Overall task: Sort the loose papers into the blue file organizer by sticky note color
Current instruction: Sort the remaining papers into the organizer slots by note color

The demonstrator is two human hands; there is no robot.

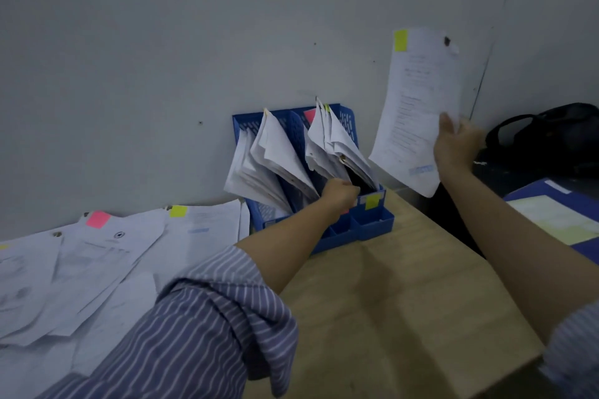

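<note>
**Yellow-tagged sheet headed for its slot**

Loose papers (97,256) wait on worktop (405,285) at left. L hand (340,193) grips filed sheets in blue file organizer (372,223), prob. parting a gap. R hand (457,142) pinches yellow-note sheet (418,107) aloft beside it, ready to drop in.

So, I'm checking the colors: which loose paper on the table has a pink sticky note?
The sheet left of the yellow-tagged one; its pink note sits at its top edge.
</note>
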